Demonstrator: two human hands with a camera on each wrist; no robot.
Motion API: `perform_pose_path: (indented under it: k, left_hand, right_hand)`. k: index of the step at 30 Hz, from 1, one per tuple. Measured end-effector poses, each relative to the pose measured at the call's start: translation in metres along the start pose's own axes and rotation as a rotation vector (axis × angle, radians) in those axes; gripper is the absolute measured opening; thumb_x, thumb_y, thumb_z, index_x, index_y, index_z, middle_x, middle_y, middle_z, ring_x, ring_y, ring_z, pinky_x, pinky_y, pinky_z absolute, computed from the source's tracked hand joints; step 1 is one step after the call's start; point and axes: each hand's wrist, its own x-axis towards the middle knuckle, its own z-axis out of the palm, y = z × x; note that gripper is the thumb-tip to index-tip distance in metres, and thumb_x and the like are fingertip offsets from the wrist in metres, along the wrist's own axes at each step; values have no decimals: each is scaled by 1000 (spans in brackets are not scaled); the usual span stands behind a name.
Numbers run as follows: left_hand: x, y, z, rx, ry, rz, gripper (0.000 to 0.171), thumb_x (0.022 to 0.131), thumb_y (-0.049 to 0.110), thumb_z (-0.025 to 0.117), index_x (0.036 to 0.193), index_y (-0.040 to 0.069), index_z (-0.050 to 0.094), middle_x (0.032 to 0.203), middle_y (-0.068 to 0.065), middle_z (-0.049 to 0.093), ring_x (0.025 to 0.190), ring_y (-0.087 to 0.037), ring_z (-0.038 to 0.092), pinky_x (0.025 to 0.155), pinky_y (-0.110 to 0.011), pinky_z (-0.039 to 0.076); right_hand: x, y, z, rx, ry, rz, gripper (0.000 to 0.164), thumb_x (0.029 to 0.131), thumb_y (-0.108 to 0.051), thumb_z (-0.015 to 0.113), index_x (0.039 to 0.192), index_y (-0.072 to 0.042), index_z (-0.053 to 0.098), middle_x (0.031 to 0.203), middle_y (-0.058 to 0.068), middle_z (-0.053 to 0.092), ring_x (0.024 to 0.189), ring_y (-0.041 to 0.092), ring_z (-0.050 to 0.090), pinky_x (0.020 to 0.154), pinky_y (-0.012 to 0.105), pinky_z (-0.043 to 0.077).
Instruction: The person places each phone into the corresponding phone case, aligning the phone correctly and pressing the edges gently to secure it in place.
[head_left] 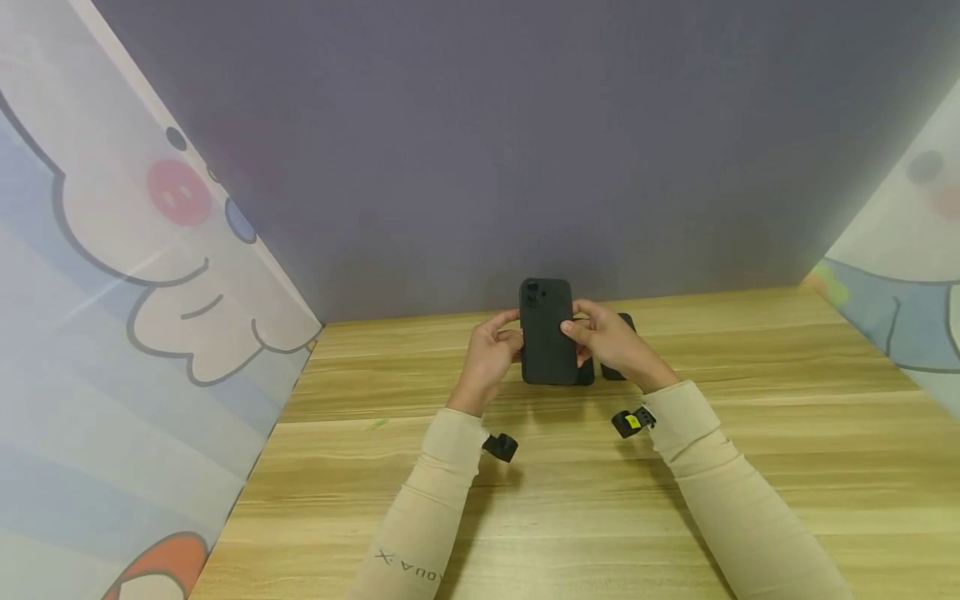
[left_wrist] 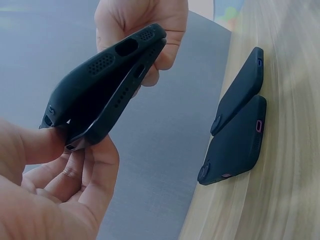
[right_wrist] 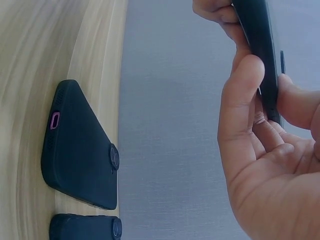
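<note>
Up off the table, both hands hold a black phone case (head_left: pixel 547 337) with a slim black phone (left_wrist: pixel 116 106) against it. At their bottom ends, in the left wrist view, a wedge-shaped gap opens between case and phone. My left hand (head_left: pixel 483 362) pinches one long side, its thumb at the corner of the gap and its fingers behind. The opposite side is gripped by my right hand (head_left: pixel 615 346), thumb on the case's back and fingers curled behind, as the right wrist view also shows. The case's camera cutout is at the top.
Two more black phones in cases, one (left_wrist: pixel 235 142) beside the other (left_wrist: pixel 241 90), lie on the wooden table (head_left: pixel 570 517) below the hands. A grey panel (head_left: pixel 480 167) rises at the table's back edge. A cartoon-printed wall (head_left: pixel 112 333) stands at left.
</note>
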Motion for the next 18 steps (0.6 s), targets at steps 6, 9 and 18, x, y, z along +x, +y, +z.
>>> perform_pose_path:
  k: [6,9,18]
  left_hand:
    - [0,0,1,-11,-1,0,43,100,-5,52,140,8,60,73,1,69,75,-12,71,92,-48,58]
    - [0,0,1,-11,0,-4,43,100,-6,53,140,8,60,74,1,69,75,-12,71,88,-43,60]
    - [-1,0,1,14,-1,-13,46,101,-4,51,145,9,56,93,-9,75,82,-13,72,88,-39,60]
  right_hand:
    - [0,-1,0,3,-5,-19,27,110,-20,49,128,-1,45,98,15,73,70,22,68,73,51,60]
    - [0,-2,0,4,-14,-11,26,110,-19,49,126,0,45,103,18,73,72,21,68,73,49,60]
    - [0,-2,-2,-5,-11,11,30,109,-18,50,129,3,43,103,20,72,73,21,67,72,45,60]
